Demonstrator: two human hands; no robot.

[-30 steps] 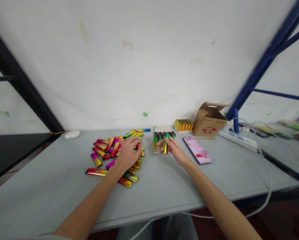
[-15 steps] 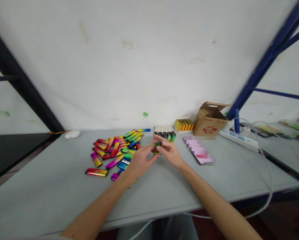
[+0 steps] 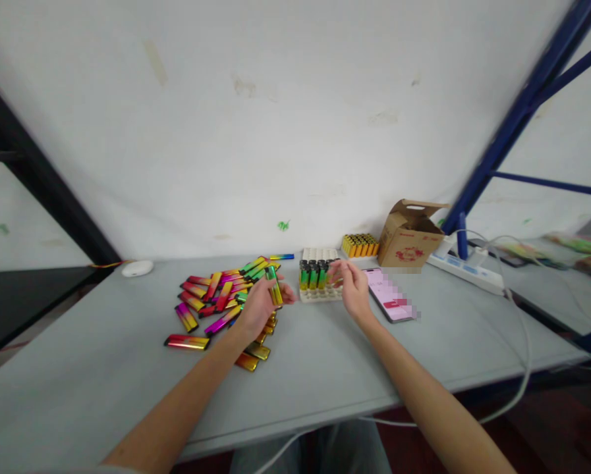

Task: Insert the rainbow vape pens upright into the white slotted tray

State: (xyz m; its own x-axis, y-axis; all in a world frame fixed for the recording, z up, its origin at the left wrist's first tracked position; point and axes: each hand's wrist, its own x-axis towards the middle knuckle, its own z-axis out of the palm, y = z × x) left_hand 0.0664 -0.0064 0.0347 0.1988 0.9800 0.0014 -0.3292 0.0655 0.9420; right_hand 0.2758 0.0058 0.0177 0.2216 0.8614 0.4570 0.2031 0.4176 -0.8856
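My left hand point(image 3: 259, 304) is closed around a green-and-yellow lighter point(image 3: 274, 286), held tilted just above the right side of a loose pile. Several shiny lighters point(image 3: 225, 295) in red, purple, green and gold make up that pile. My right hand point(image 3: 355, 289) is at the right edge of a pale tray with holes point(image 3: 319, 295), its fingers loosely bent and apart, and no object shows in them. Rows of green-and-yellow lighters point(image 3: 313, 276) stand upright in the tray, dark ends up. The right fingertips partly cover the row's right end.
Behind the tray stands a block of yellow-orange lighters point(image 3: 360, 245) beside an open cardboard box point(image 3: 410, 238). A phone point(image 3: 390, 296) lies right of my right hand. Further right are a power strip point(image 3: 466, 273) and white cable. A white case point(image 3: 138, 268) rests far left.
My hands have moved apart from around one lighter. The left went left over the pile with a lighter in it; the right moved right, to the tray, and the tray shows more fully.
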